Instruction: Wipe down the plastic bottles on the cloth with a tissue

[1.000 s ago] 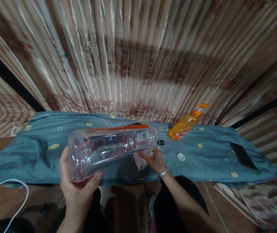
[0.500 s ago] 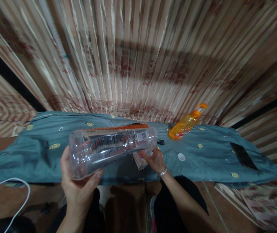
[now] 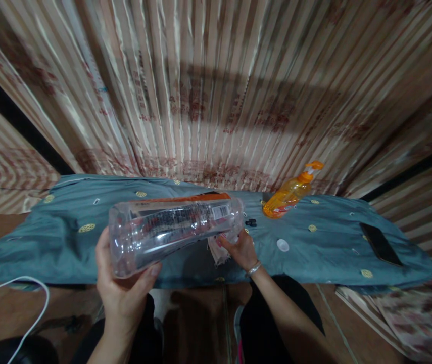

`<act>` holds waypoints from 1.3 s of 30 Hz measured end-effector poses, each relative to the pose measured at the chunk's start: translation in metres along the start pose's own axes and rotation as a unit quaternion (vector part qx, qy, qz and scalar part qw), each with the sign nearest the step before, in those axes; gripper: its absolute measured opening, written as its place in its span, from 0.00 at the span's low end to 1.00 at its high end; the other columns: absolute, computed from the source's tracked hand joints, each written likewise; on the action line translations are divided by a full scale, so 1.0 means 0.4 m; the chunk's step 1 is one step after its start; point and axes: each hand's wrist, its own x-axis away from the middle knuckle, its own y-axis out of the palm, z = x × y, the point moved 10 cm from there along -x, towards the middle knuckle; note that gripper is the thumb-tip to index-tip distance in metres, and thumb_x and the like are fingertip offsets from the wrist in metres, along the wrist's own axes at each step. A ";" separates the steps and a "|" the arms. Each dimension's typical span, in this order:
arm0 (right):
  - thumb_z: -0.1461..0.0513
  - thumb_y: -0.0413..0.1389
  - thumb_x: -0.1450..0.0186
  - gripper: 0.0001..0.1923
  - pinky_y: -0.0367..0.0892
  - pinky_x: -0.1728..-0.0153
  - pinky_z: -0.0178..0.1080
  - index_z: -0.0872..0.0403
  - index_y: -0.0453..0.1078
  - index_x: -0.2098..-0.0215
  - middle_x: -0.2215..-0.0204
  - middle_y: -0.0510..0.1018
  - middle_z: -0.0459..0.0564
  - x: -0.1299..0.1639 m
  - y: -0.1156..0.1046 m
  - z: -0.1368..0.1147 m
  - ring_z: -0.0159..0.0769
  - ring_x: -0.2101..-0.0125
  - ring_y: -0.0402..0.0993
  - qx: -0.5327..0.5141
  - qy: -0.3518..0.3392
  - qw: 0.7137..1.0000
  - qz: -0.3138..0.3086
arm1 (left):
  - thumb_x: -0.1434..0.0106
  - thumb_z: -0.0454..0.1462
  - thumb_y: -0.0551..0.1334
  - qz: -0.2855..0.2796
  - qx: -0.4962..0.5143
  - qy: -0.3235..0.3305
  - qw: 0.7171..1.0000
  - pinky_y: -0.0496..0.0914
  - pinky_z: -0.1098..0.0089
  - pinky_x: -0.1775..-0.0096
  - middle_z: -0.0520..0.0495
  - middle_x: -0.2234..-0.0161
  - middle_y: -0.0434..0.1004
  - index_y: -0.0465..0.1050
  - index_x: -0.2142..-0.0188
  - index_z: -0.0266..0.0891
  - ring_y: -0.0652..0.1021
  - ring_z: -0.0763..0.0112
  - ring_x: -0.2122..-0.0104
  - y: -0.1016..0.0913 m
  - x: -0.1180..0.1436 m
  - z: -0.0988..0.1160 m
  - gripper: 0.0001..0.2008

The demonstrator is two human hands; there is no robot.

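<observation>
Fingers (image 3: 103, 255) around clear bottle (image 3: 170, 233)

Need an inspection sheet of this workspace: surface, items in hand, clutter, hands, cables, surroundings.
Surface: teal patterned cloth, wrinkled
Items in hand: clear bottle, labelled, held on its side
Clutter: orange pump bottle, white disc, small black object, dark flat slab; pale item, partly hidden
Hands: left hand grips the bottle's base; right hand at its neck end, grip partly hidden
Cables: white cable, lower left
Surroundings: striped curtain behind, brown floor below
</observation>
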 end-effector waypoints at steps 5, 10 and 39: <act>0.44 0.77 0.36 0.27 0.95 0.46 0.63 0.47 0.89 0.44 0.51 0.99 0.59 0.000 -0.002 -0.004 0.66 0.50 0.99 -0.003 -0.015 1.000 0.008 | 0.55 0.47 0.97 0.013 0.022 -0.014 1.000 0.92 0.60 0.42 0.38 0.35 0.97 0.90 0.31 0.46 0.96 0.44 0.38 0.019 0.006 0.016 0.52; 0.41 0.75 0.34 0.30 0.94 0.47 0.63 0.49 0.87 0.42 0.52 0.99 0.62 -0.001 0.001 0.000 0.68 0.50 1.00 -0.001 -0.018 1.000 0.014 | 0.52 0.47 0.97 -0.008 0.015 0.002 1.000 0.91 0.58 0.39 0.35 0.32 0.96 0.87 0.25 0.46 0.95 0.40 0.35 -0.008 -0.004 -0.007 0.55; 0.48 0.79 0.35 0.26 0.94 0.44 0.61 0.46 0.87 0.43 0.49 1.00 0.59 0.001 -0.002 -0.001 0.65 0.47 1.00 -0.004 -0.007 1.000 0.005 | 0.50 0.50 0.95 -0.036 -0.039 0.002 0.999 0.93 0.51 0.41 0.34 0.31 0.94 0.81 0.24 0.49 0.95 0.35 0.34 -0.018 -0.005 -0.013 0.56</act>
